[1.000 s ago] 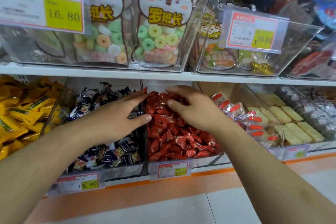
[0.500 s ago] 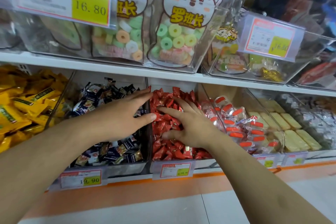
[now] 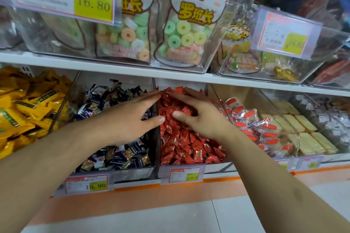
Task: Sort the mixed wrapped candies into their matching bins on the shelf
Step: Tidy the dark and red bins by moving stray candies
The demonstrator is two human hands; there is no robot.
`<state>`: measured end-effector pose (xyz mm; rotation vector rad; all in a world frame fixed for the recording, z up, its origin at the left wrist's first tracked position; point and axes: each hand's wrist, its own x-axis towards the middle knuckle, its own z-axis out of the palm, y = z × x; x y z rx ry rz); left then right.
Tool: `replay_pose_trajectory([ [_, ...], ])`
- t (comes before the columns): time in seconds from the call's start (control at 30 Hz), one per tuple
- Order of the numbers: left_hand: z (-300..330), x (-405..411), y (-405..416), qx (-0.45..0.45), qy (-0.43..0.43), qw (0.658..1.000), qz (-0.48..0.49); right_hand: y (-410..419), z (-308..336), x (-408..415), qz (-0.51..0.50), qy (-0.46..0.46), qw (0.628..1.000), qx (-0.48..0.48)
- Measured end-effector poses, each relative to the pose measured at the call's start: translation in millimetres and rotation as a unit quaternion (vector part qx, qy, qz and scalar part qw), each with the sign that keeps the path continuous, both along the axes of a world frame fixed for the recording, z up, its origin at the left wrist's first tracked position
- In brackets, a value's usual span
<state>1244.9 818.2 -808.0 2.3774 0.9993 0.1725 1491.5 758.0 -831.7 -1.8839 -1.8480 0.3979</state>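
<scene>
Hands over lower shelf, centre of frame. Left hand (image 3: 130, 121) flat, fingers straight, palm resting on dark-wrapped candies (image 3: 117, 155); fingertips crossing clear divider (image 3: 156, 130) toward red bin. Right hand (image 3: 203, 117) spread, fingers loosely extended, lying on red-wrapped candies (image 3: 187, 147); fingertips half sunk in heap, nothing visibly pinched. Thumbs nearly meeting above divider.

Key relation: red heap directly beneath and ahead of right hand, just right of left hand. Bin's long axis front to back, from price tag (image 3: 184, 175) up toward shelf rear. Right hand nearer, already in contact. Judgement: search for stray wrappers in red heap; any dark stray would need to go a short way left, across divider. No stray discernible among red wrappers at this resolution.

Neighbours, lower row: yellow packets (image 3: 22, 111) far left; clear packs with orange-red caps (image 3: 251, 121) right of red bin; pale yellow bars (image 3: 306, 134) further right; silvery wrappers at right edge, blurred. Upper shelf (image 3: 113, 66): clear tubs with pouches of ring sweets (image 3: 187, 32), tag reading 16.80 upper left. Floor at bottom: orange strip, pale tile.
</scene>
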Motion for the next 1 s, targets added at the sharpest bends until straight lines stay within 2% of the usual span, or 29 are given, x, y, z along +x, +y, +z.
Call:
replay_pose_trajectory([
  [0.13, 3, 0, -2, -0.009, -0.007, 1.000, -0.005, -31, 28, -2, 0.004, -0.015, 1.000, -0.003],
  [0.27, 3, -1, -2, -0.006, 0.003, 1.000, -0.003, -60, 31, -18, 0.025, -0.071, 0.981, -0.176],
  [0.33, 2, -1, -1, -0.003, 0.009, 1.000, 0.000, -60, 20, -28, 0.029, -0.099, 0.972, -0.212],
  [0.5, 4, 1, -3, -0.003, 0.013, 1.000, 0.002, -26, -6, -37, -0.015, -0.139, 0.976, -0.165],
  [0.6, 2, 1, -1, -0.005, 0.013, 1.000, 0.002, -10, -10, -37, -0.027, -0.132, 0.981, -0.139],
  [0.7, 0, 1, 1, -0.006, 0.009, 1.000, -0.001, -7, -2, -29, -0.011, -0.094, 0.986, -0.134],
  [0.87, 3, 1, 0, -0.008, -0.005, 1.000, 0.003, -32, 37, -12, -0.005, 0.075, 0.994, -0.078],
  [1.0, 4, 2, -1, 0.002, -0.003, 1.000, 0.007, -57, 50, -1, -0.040, 0.083, 0.995, -0.047],
])
